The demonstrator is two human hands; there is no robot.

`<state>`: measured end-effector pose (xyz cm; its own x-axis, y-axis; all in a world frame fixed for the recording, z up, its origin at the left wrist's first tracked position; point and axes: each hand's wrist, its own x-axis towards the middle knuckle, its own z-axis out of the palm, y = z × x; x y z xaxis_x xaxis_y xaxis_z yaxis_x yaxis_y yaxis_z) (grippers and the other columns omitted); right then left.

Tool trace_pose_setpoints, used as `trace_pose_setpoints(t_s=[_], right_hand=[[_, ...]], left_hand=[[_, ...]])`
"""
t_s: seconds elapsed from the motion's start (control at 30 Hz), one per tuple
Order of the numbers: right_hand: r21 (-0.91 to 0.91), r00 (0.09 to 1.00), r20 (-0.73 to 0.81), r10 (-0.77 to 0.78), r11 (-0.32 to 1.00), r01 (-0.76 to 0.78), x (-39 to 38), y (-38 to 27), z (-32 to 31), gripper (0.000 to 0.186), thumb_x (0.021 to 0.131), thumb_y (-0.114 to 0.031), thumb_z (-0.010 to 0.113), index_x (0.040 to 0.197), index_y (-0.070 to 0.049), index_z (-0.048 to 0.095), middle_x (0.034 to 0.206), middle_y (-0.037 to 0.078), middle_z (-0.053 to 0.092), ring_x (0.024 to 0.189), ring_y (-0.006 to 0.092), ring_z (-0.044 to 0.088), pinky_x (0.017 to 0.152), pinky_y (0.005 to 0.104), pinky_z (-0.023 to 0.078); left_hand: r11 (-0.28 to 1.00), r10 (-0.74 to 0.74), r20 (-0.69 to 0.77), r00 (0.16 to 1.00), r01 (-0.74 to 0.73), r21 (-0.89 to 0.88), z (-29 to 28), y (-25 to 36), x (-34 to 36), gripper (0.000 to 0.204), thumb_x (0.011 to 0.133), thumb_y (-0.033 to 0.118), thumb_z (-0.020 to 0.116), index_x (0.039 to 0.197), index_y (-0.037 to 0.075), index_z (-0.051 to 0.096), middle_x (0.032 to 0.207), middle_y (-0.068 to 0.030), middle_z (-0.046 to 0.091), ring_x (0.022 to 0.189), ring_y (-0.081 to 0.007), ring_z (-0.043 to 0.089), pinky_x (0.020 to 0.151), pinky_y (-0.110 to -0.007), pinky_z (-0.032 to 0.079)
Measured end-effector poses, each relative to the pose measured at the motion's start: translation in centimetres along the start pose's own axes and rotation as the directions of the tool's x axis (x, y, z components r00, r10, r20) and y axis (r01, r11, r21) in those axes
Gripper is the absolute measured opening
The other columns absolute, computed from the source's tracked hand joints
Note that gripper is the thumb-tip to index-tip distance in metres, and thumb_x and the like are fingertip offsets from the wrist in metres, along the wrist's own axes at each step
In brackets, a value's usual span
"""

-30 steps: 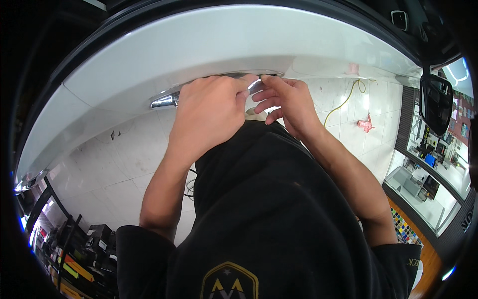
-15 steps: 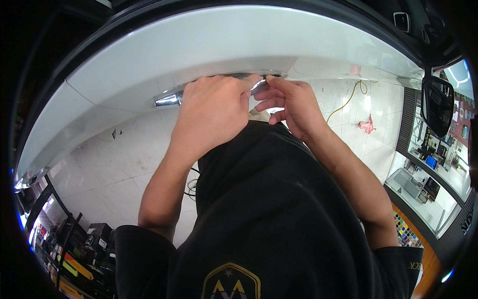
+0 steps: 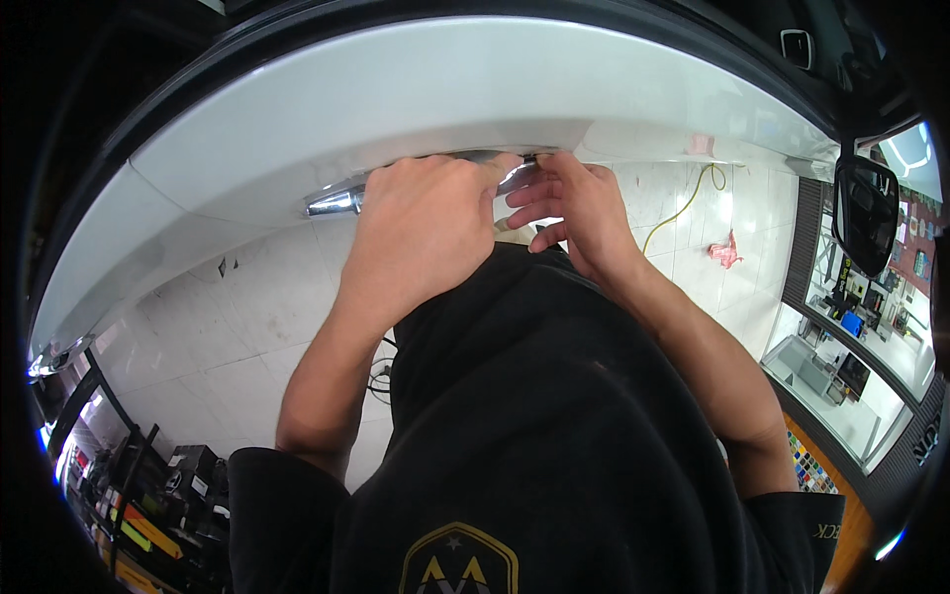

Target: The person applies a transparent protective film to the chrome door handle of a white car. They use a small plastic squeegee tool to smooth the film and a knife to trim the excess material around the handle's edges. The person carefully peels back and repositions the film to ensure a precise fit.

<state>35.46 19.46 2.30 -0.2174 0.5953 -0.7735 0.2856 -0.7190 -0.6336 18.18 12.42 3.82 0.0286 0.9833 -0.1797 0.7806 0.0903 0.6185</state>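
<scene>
The floor (image 3: 247, 307) is laid with large pale, glossy tiles marked by thin dark joints, and bright overhead light glints off it in soft patches toward the right. A yellow hose (image 3: 683, 203) snakes across the tiles there, with a crumpled pink rag (image 3: 725, 252) lying just beside its near end. A thin black cable (image 3: 381, 371) lies coiled on the floor lower down. At the lower left stands a dark shelving rack (image 3: 129, 485) crowded with small coloured items. Along the right edge runs a glass-fronted room (image 3: 841, 376) with pale counters, lit in cool blue-white, and a panel of coloured swatches (image 3: 807, 465) sits by its base.
</scene>
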Motion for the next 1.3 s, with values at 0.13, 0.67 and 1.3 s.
trace_pose_setpoints(t_s=[0.13,0.67,1.3], right_hand=[[-0.162,0.999,-0.044,-0.025,0.987,0.017,-0.4,-0.2,-1.1,0.038,0.098,-0.027,0.053,0.106,0.009,0.063,0.090,0.019,0.070,0.075,0.0258,0.072,0.051,0.0331,0.053],[-0.553,0.363,0.825,-0.434,-0.485,0.677,2.2,-2.0,-7.3,0.066,0.079,-0.002,0.072,0.142,-0.019,0.060,0.085,0.003,0.062,0.064,0.0238,0.065,0.055,0.0351,0.053],[-0.681,0.224,0.657,-0.720,-0.438,0.587,1.8,-1.5,-4.4,0.015,0.086,-0.012,0.080,0.088,-0.008,0.066,0.074,0.007,0.067,0.060,0.0260,0.067,0.053,0.0347,0.053]], left_hand=[[1.000,0.024,-0.064,0.998,-0.023,0.020,0.4,-0.3,-0.3,0.034,0.092,0.015,0.060,0.122,0.015,0.077,0.079,-0.0179,0.070,0.077,-0.0384,0.068,0.075,-0.048,0.052],[0.999,0.005,-0.056,0.998,-0.002,0.053,0.7,-0.3,-0.2,0.032,0.095,0.013,0.057,0.119,0.014,0.078,0.086,-0.0190,0.072,0.082,-0.0386,0.069,0.079,-0.047,0.053],[1.000,0.009,-0.099,0.995,-0.011,-0.015,1.2,-0.4,-0.4,0.035,0.091,0.010,0.057,0.119,0.015,0.078,0.096,-0.0209,0.073,0.091,-0.0398,0.069,0.084,-0.048,0.053]])
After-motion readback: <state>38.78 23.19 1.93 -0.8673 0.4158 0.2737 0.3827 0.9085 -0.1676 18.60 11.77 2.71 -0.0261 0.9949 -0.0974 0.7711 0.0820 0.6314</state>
